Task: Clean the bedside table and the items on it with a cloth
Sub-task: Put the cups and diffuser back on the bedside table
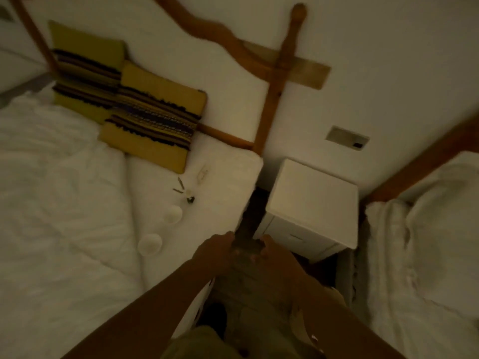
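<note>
Both hands are out in front now, and a dark cloth [246, 270] is hanging between them, right over the gap that separates the bed [77, 203] from the white bedside counter [313, 193]. The left hand [216, 248] is pinching one top corner and the right hand [273, 252] the other, fingers curled onto the fabric on both sides. It is drooping limp and looking light and soft, so I'd judge it wants bunching into one palm before it is any use for wiping. The bedside counter is standing just ahead and right of the hands, against the wall; its painted top is looking smooth and rigid, so it should take firm strokes. Over on the bed, two round white pieces [173, 214] and some small dark bits [190, 199] are lying near the edge. They seem light, the round ones likely to roll and possibly breakable, so each is best cradled from the sides while being wiped. As for writing, nothing is reading anywhere: the light is too dim and the picture too blurred.
</note>
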### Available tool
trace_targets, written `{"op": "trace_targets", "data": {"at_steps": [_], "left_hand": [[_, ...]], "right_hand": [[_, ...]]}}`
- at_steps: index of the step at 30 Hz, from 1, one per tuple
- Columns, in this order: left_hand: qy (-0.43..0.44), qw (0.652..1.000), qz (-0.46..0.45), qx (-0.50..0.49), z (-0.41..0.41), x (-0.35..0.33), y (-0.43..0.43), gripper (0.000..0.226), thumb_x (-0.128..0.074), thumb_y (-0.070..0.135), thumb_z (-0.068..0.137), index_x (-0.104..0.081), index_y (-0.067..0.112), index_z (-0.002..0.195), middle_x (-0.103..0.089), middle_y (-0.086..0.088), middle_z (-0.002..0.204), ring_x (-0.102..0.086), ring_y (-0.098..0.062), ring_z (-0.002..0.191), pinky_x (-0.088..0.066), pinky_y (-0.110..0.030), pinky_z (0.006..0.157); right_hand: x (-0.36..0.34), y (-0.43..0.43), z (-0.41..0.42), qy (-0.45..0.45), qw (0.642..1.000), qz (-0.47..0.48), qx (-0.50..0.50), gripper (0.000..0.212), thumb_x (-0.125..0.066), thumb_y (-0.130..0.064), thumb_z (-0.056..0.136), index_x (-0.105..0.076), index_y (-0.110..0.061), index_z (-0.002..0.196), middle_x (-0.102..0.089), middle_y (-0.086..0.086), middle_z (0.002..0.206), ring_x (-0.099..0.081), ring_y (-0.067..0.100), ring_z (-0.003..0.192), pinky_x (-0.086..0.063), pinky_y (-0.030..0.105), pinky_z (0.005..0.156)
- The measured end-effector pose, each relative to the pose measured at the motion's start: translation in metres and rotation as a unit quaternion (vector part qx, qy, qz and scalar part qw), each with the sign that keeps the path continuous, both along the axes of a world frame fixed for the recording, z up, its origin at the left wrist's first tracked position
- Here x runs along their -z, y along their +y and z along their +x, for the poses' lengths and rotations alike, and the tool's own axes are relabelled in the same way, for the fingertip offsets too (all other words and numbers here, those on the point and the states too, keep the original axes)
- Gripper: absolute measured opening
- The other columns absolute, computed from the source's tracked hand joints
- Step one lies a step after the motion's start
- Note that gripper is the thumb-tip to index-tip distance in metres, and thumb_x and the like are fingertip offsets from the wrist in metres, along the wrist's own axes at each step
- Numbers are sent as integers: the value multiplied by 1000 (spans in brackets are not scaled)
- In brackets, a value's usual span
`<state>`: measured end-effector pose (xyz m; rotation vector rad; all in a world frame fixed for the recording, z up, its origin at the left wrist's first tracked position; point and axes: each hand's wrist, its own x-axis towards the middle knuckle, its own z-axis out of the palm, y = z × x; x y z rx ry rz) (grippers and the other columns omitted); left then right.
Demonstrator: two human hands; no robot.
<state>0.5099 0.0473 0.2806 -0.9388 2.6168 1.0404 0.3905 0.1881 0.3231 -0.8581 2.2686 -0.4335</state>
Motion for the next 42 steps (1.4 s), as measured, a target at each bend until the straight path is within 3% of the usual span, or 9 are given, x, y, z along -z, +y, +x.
{"op": "trace_targets", "data": {"at_steps": [3,7,11,14,18,26,31,35,42], "left_hand": [[-8,998,2,-65,0,6,-28,43,-55,40,94,-47,19,130,-58,9,82,-62,-15,82,-51,-29,76],[-29,982,15,-184,14,22,-48,40,-55,45,92,-51,21,125,-60,7,84,-65,-17,87,-55,-35,83],[-51,941,37,-333,28,42,-57,37,-57,44,92,-53,22,121,-63,5,84,-65,-16,85,-56,-35,83],[-55,889,55,-451,38,59,-52,35,-58,43,91,-53,23,120,-63,8,78,-64,-11,78,-53,-27,79],[-38,810,70,-581,48,95,-42,39,-60,44,90,-50,26,123,-68,7,93,-61,-7,80,-50,-22,76],[53,687,61,-722,56,200,-55,84,-73,42,81,-21,32,147,-45,3,141,-54,-12,120,-50,-30,96],[117,683,1,-721,61,258,-100,111,-80,29,76,1,38,151,-20,3,158,-32,-15,141,-34,-31,109],[135,707,-22,-694,68,291,-123,121,-81,37,74,11,35,152,-8,6,161,-14,-5,144,-19,-27,111],[143,712,-76,-683,79,323,-143,120,-84,25,71,3,36,152,-26,0,150,-33,1,126,-39,-27,98]], "right_hand": [[15,-52,-16,-14,999,-5,-49,47,-54,-37,88,-41,-24,132,-65,2,105,-64,23,95,-54,39,84],[49,-114,-37,-63,984,5,-169,54,-55,-37,93,-36,-17,140,-51,-10,76,-55,12,76,-51,30,78],[83,-169,-48,-86,954,23,-287,53,-56,-45,91,-38,-22,136,-57,-4,106,-54,10,95,-49,29,88],[111,-203,-44,-70,926,35,-369,54,-57,-45,90,-39,-23,136,-58,3,123,-57,15,109,-47,30,96],[149,-239,-32,-75,894,42,-439,64,-58,-43,89,-32,-20,143,-49,7,133,-53,22,119,-46,41,102],[249,-285,-7,-47,924,-47,-377,88,-69,-36,84,-14,-18,151,-34,9,145,-44,24,129,-40,25,95],[300,-317,8,-29,924,-123,-362,101,-74,-35,79,-5,-20,152,-21,6,152,-37,27,136,-42,36,102],[327,-336,14,-7,938,-176,-300,102,-75,-40,77,-6,-26,151,-17,4,154,-34,28,138,-43,41,101],[354,-347,25,-2,939,-187,-289,111,-78,-47,71,-3,-31,151,-13,0,155,-36,30,137,-46,45,99]]}}
